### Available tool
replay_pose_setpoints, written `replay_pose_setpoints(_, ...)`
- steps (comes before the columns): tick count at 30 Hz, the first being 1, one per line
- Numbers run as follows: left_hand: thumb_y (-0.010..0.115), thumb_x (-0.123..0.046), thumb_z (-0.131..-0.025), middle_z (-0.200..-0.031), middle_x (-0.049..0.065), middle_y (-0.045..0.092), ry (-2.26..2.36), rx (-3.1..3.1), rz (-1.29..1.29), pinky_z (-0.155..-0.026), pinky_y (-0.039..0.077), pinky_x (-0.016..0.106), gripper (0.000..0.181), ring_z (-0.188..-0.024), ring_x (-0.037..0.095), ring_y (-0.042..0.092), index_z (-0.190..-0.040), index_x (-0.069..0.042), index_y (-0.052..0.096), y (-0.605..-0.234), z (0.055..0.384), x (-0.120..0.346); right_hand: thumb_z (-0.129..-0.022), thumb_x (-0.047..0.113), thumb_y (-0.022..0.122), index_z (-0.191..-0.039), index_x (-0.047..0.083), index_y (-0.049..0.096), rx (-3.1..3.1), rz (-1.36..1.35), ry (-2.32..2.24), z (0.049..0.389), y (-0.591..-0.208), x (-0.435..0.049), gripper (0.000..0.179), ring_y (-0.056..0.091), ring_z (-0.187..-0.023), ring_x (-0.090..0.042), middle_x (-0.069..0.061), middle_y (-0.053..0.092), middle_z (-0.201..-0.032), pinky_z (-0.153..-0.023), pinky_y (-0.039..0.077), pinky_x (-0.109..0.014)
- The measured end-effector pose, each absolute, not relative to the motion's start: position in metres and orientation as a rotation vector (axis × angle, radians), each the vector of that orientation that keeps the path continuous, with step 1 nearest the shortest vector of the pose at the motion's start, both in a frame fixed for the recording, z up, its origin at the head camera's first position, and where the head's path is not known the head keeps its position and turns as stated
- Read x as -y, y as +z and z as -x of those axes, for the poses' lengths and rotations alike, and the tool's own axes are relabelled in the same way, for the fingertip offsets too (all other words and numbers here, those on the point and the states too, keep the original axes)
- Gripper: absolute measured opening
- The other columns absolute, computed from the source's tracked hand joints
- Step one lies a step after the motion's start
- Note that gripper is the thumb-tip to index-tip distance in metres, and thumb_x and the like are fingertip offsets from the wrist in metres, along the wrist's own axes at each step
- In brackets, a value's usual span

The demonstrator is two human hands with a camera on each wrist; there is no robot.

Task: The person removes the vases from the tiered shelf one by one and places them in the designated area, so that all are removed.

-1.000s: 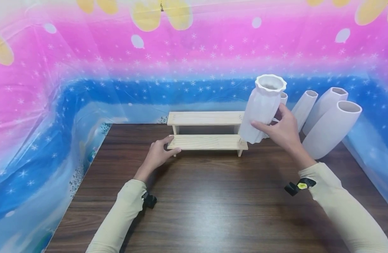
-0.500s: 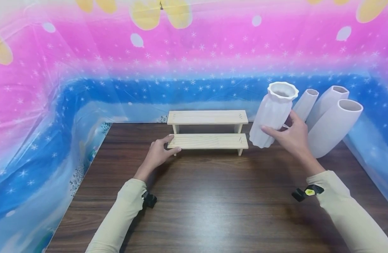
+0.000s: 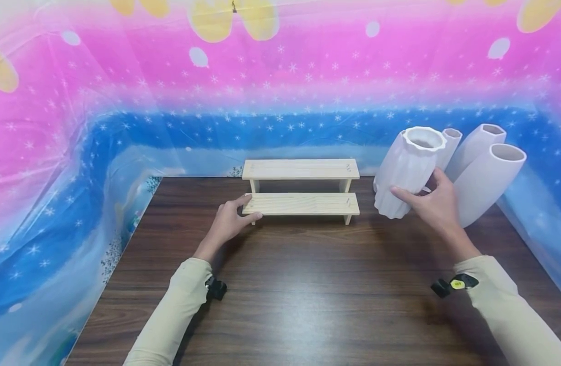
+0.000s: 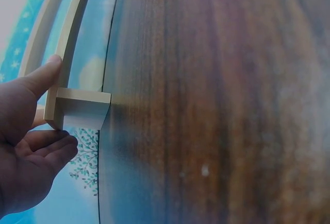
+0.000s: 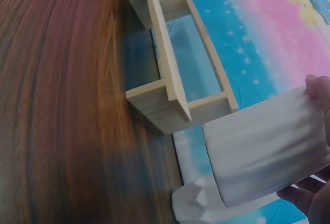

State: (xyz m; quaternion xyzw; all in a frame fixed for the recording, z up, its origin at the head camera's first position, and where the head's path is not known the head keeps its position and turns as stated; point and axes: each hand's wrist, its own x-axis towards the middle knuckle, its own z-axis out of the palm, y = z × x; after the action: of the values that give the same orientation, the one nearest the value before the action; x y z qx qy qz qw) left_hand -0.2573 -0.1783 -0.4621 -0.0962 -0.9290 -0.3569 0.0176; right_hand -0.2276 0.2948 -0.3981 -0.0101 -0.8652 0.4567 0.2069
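Note:
My right hand [image 3: 438,203] holds a white fluted vase [image 3: 406,175] with a wavy rim, thumb on its near side and fingers around the right. In the right wrist view the vase's [image 5: 268,144] base hangs above the table, tilted. At the left end of a two-step pale wooden stand [image 3: 303,204], my left hand [image 3: 227,219] grips the lower board. The left wrist view has the thumb of the left hand [image 4: 31,131] on the board's top face and the other fingers around its end. Both boards carry nothing.
Right of the held vase stand a slim white vase [image 3: 450,147], an angular-mouthed one [image 3: 477,150] and an oval-mouthed one [image 3: 491,185]. Another white vase [image 5: 201,198] is mostly hidden behind the held one. A patterned cloth [image 3: 280,127] backs the brown table [image 3: 280,284].
My right hand has carried the fluted vase rightward and slightly down, away from the stand towards the other vases. The left hand has stayed on the stand's left end.

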Motion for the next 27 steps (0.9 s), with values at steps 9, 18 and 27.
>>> replay_pose_setpoints(9, 0.077, -0.042, -0.092, -0.156, 0.017, 0.045, -1.115, 2.871, 0.317, -0.080, 0.041, 0.039, 0.073, -0.090, 0.027, 0.053, -0.151, -0.008, 0.051, -0.462, 0.258, 0.179, -0.077, 0.040, 0.091, -0.144, 0.014, 0.053, 2.409, 0.069, 1.213, 0.221, -0.411, -0.306, 0.082, 0.055, -0.113, -0.021, -0.009, 0.062, -0.133, -0.098, 0.045, -0.044)
replay_pose_setpoints(18, 0.077, -0.042, -0.092, -0.157, 0.018, 0.045, -1.099, 2.885, 0.300, -0.063, 0.038, 0.036, 0.073, -0.055, 0.015, 0.027, -0.151, -0.007, 0.051, -0.462, 0.258, 0.178, -0.076, 0.043, 0.091, -0.148, 0.007, 0.048, 2.414, 0.143, 1.242, 0.222, -0.425, -0.318, 0.091, 0.051, -0.125, -0.031, -0.016, 0.059, -0.138, -0.109, 0.037, -0.057)
replay_pose_setpoints(27, 0.077, -0.043, -0.092, -0.157, 0.018, 0.044, -1.116, 2.883, 0.307, -0.060, 0.036, 0.035, 0.074, -0.051, 0.013, 0.022, -0.152, -0.008, 0.050, -0.462, 0.258, 0.179, -0.078, 0.044, 0.089, -0.148, 0.011, 0.048, 2.415, 0.211, 1.223, 0.223, -0.437, -0.326, 0.088, 0.055, -0.123, -0.027, -0.013, 0.060, -0.139, -0.101, 0.043, -0.052)
